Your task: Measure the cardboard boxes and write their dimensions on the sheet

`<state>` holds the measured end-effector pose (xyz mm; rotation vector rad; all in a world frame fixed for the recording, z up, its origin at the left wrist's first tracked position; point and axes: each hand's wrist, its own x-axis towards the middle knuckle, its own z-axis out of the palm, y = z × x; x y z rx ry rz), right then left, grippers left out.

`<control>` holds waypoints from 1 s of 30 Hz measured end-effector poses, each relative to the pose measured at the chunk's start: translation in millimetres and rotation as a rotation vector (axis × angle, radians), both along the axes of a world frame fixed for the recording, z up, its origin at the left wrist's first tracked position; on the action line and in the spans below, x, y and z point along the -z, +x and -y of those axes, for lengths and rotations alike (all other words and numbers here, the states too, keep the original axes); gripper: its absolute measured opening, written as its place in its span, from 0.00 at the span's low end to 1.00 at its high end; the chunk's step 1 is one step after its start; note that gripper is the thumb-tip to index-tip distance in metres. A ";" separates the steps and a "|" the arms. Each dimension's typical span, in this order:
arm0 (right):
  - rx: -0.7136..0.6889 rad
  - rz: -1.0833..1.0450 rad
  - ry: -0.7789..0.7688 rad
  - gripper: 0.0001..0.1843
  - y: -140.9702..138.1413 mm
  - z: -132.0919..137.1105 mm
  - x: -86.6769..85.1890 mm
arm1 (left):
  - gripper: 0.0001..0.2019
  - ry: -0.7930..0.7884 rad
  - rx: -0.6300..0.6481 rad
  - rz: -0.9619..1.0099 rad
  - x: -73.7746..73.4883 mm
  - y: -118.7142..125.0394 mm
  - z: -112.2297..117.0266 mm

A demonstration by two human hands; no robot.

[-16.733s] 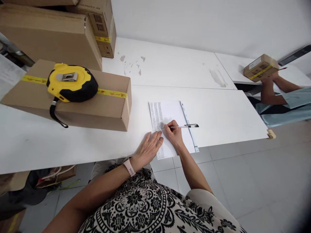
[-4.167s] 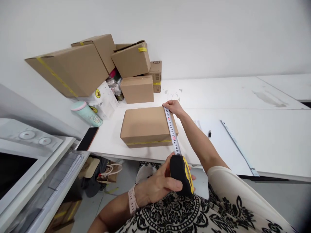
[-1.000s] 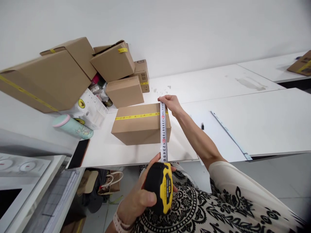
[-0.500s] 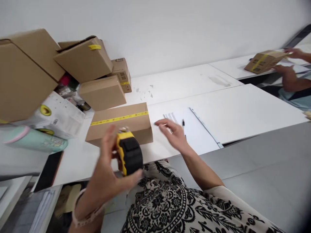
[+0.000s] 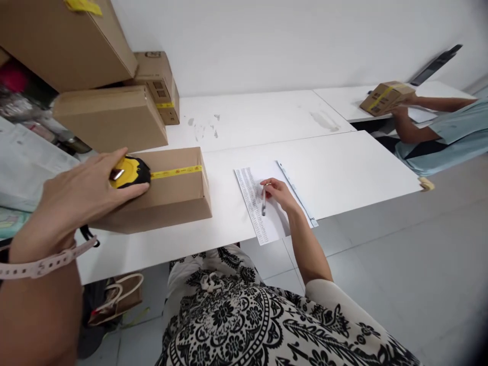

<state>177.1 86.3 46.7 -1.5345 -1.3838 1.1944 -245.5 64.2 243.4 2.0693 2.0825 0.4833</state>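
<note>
My left hand (image 5: 82, 195) is wrapped round a yellow and black tape measure (image 5: 131, 172), which sits on or just above the top of a closed cardboard box (image 5: 179, 190) sealed with yellow tape. Part of the box is covered by that hand and wrist. To the right, my right hand (image 5: 280, 194) grips a pen (image 5: 264, 201) over a printed sheet (image 5: 253, 203). The pen slants down towards the paper; I cannot tell whether it touches. A pale blue strip (image 5: 295, 193) runs along the sheet's right edge.
Several cardboard boxes (image 5: 110, 117) are stacked at the left against the wall. A white box (image 5: 34, 152) stands before them. On the right, a co-worker's hands hold a taped box (image 5: 387, 96). Below the table's front edge is a paper bag (image 5: 124, 300).
The tape measure has gone from in front of the box to its top, in my left hand. My right hand has taken hold of the pen. The view has turned to the right.
</note>
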 end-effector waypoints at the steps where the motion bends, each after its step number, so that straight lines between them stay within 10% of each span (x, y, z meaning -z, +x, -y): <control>1: -0.003 -0.202 0.007 0.14 6.0 4.9 -1.2 | 0.41 0.068 0.020 -0.013 1.3 3.7 6.2; 4: 0.032 -0.517 0.043 0.22 19.5 23.6 -6.0 | 0.28 0.402 0.059 -0.021 16.5 37.5 37.9; 7: 0.094 -0.487 0.066 0.26 19.9 39.3 -4.8 | 0.34 0.716 0.329 0.066 65.6 99.9 70.3; 10: 0.167 -0.371 0.071 0.23 8.7 43.8 6.7 | 0.29 0.545 0.788 0.203 140.9 164.5 84.5; 15: 0.212 -0.268 0.097 0.25 -6.3 41.6 27.1 | 0.50 0.012 0.920 -0.124 224.8 214.3 76.3; 30: 0.124 -0.053 0.164 0.12 -10.7 42.4 31.8 | 0.31 0.062 0.818 -0.270 229.5 222.7 76.1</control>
